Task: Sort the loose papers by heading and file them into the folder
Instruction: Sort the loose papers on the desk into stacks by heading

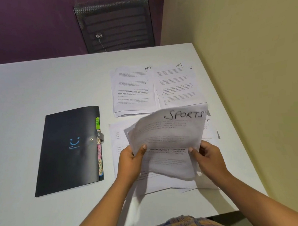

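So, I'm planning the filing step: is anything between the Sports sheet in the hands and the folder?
Nothing lies on the table between the sheet and the folder. The folder itself lies shut, though, so it would have to be opened before the sheet can go in.

"SPORTS" on held sheet (167,140); "HR" on 2 far sheets (133,90) + grn tab (97,121)

The folder (66,150) is laid left of the left grip (129,158). HR stacks (133,90) are set beyond it, loose sheets (114,132) beneath.
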Demonstrator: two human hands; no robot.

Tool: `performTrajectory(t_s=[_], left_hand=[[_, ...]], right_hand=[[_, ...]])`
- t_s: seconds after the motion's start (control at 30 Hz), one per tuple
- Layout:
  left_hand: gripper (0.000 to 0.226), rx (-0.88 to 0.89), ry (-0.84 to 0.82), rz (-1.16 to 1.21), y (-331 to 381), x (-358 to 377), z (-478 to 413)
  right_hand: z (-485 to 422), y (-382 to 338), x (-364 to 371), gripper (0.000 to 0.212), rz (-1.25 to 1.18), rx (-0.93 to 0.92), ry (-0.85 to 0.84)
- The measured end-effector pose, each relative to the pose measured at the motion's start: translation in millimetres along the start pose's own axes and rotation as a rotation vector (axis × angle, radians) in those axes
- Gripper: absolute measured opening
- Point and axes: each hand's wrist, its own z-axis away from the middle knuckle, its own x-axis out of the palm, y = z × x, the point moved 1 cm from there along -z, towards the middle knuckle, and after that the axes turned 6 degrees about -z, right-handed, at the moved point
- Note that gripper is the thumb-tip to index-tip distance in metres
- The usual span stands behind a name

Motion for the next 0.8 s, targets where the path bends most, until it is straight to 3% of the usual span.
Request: performTrajectory(t_s=[0.17,0.3,0.43,0.7,0.8], left_hand=[[0.019,-0.067,0.026,-0.014,-12,-2,-4],[0.044,-0.353,0.258,-0.389,-57,-11,-11],[0.059,-0.52,0.324,-0.7,-78,-16,-3],[0.071,-0.55,0.254,-0.379,-72,-11,-10],[0.042,-0.546,0.254,-0.198,-70,-13,-10]], right_hand=[[3,2,-7,0.014,-0.1,0.058,0.031],[11,16,-19,0.011,-0.199,0.238,0.131],[17,32,-29,0.014,-0.239,0.368,0.2],[23,34,-40,0.015,-0.272,0.379,0.271],[23,33,-41,0.015,-0.271,0.37,0.267]])
